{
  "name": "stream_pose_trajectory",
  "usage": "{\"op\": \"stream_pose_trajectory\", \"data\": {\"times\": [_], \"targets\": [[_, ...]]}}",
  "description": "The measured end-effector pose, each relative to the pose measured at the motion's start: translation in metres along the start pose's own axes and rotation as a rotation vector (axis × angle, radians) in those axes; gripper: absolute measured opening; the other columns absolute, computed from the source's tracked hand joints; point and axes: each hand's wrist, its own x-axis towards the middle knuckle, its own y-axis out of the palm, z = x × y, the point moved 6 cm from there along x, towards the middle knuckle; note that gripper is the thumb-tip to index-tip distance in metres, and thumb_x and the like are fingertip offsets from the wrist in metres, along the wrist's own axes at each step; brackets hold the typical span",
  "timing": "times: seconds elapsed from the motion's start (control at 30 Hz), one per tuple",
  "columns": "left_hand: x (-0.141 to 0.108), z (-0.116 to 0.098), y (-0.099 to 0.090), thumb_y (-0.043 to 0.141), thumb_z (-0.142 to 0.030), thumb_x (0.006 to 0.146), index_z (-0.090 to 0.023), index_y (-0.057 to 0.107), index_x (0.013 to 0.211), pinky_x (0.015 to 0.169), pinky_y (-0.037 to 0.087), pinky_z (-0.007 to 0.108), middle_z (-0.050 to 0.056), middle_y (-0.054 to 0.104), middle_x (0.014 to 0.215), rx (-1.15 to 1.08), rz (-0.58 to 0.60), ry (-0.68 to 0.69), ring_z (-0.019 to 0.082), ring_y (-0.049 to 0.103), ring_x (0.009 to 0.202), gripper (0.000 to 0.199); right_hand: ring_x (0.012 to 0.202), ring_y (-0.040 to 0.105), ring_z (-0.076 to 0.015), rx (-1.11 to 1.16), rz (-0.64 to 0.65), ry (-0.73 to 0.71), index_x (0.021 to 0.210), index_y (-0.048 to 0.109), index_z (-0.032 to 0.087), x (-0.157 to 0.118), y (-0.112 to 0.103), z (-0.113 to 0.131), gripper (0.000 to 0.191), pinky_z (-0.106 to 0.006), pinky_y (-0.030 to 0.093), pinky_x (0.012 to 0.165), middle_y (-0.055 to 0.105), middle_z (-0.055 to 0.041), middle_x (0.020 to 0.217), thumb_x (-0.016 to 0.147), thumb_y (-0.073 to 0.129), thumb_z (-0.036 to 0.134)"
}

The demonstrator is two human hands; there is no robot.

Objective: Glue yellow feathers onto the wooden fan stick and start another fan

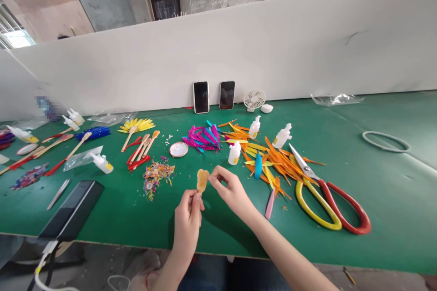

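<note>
My left hand [188, 216] is closed around the lower end of a small wooden stick with a wide, wavy-edged head [202, 180], held upright above the green table. An orange-tan layer covers the face of that head. At its right edge, the fingertips of my right hand [232, 192] are pinched together; whatever they hold is too small to make out. Ahead and to the right lie orange and yellow feathers [285, 163], with a blue feather [258, 165] among them. Purple feathers [204, 138] are heaped straight ahead. White glue bottles [234, 153] stand near the feathers.
Large scissors [319, 191] with red and yellow handles lie open at right, near a pink-handled tool [270, 203]. Feather scraps [157, 176], wooden sticks [139, 150] and a black power bank [72, 209] are at left. Two phones [201, 97] and a fan [255, 99] stand by the partition.
</note>
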Motion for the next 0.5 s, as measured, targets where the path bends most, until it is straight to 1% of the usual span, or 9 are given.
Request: {"op": "stream_pose_trajectory", "data": {"times": [0.07, 0.17, 0.2, 0.27, 0.33, 0.4, 0.43, 0.5], "targets": [[0.002, 0.0, -0.002, 0.041, -0.049, 0.077, -0.017, 0.046, 0.074, 0.034, 0.023, 0.017, -0.006, 0.041, 0.053, -0.019, -0.015, -0.009, 0.003, 0.03, 0.034, 0.033, 0.05, 0.031, -0.0096, 0.033, 0.012, 0.005, 0.055, 0.033, 0.021, 0.0, 0.0, -0.001, 0.023, -0.023, 0.029, 0.048, 0.032, 0.0044, 0.053, 0.074, 0.04, 0.033], [0.004, -0.001, -0.009, 0.043, -0.051, 0.075, -0.017, 0.045, 0.073, 0.033, 0.022, 0.017, -0.006, 0.04, 0.054, -0.056, -0.08, -0.013, 0.003, 0.03, 0.033, 0.034, 0.046, 0.026, -0.0088, 0.064, 0.006, 0.048, 0.052, 0.029, 0.022, 0.001, -0.004, -0.005, 0.031, -0.023, 0.025, 0.044, 0.026, 0.0055, 0.05, 0.077, 0.035, 0.039], [0.004, -0.002, -0.009, 0.043, -0.05, 0.075, -0.017, 0.045, 0.072, 0.033, 0.022, 0.017, -0.006, 0.04, 0.054, -0.061, -0.085, -0.011, 0.002, 0.03, 0.034, 0.034, 0.045, 0.025, -0.0087, 0.059, -0.01, 0.065, 0.051, 0.029, 0.022, 0.001, -0.006, -0.007, 0.034, -0.023, 0.024, 0.044, 0.025, 0.0056, 0.048, 0.077, 0.033, 0.043], [0.004, -0.002, -0.007, 0.043, -0.049, 0.076, -0.017, 0.044, 0.072, 0.034, 0.023, 0.016, -0.006, 0.041, 0.054, -0.059, -0.058, -0.002, 0.002, 0.03, 0.034, 0.032, 0.044, 0.027, -0.0087, 0.039, -0.029, 0.1, 0.049, 0.032, 0.021, 0.002, -0.008, -0.011, 0.041, -0.024, 0.024, 0.043, 0.026, 0.0054, 0.046, 0.078, 0.031, 0.05], [0.003, -0.002, -0.003, 0.042, -0.048, 0.077, -0.017, 0.044, 0.072, 0.034, 0.024, 0.016, -0.006, 0.041, 0.054, -0.056, -0.02, 0.006, 0.002, 0.031, 0.035, 0.031, 0.044, 0.031, -0.009, 0.055, 0.011, 0.132, 0.052, 0.04, 0.02, 0.003, -0.004, -0.014, 0.043, -0.024, 0.026, 0.044, 0.032, 0.0045, 0.046, 0.075, 0.034, 0.055], [0.001, -0.003, -0.001, 0.042, -0.047, 0.077, -0.017, 0.043, 0.072, 0.034, 0.024, 0.016, -0.006, 0.042, 0.055, -0.056, -0.006, 0.011, 0.002, 0.032, 0.034, 0.03, 0.046, 0.035, -0.0093, 0.108, 0.088, 0.159, 0.059, 0.045, 0.019, 0.003, 0.003, -0.016, 0.042, -0.023, 0.028, 0.044, 0.04, 0.0033, 0.05, 0.071, 0.041, 0.059], [0.001, -0.003, -0.001, 0.042, -0.047, 0.077, -0.018, 0.043, 0.073, 0.034, 0.024, 0.016, -0.006, 0.042, 0.055, -0.055, 0.001, 0.013, 0.002, 0.032, 0.034, 0.03, 0.046, 0.035, -0.0091, 0.13, 0.124, 0.171, 0.061, 0.045, 0.019, 0.002, 0.006, -0.017, 0.042, -0.023, 0.028, 0.044, 0.041, 0.0033, 0.051, 0.069, 0.044, 0.06], [0.0, -0.003, 0.001, 0.041, -0.046, 0.078, -0.018, 0.043, 0.073, 0.034, 0.025, 0.016, -0.006, 0.044, 0.056, -0.043, 0.033, 0.024, 0.002, 0.032, 0.033, 0.029, 0.045, 0.03, -0.0077, 0.139, 0.164, 0.182, 0.057, 0.042, 0.019, 0.002, 0.011, -0.018, 0.043, -0.022, 0.025, 0.043, 0.036, 0.0052, 0.049, 0.067, 0.047, 0.06]]}}
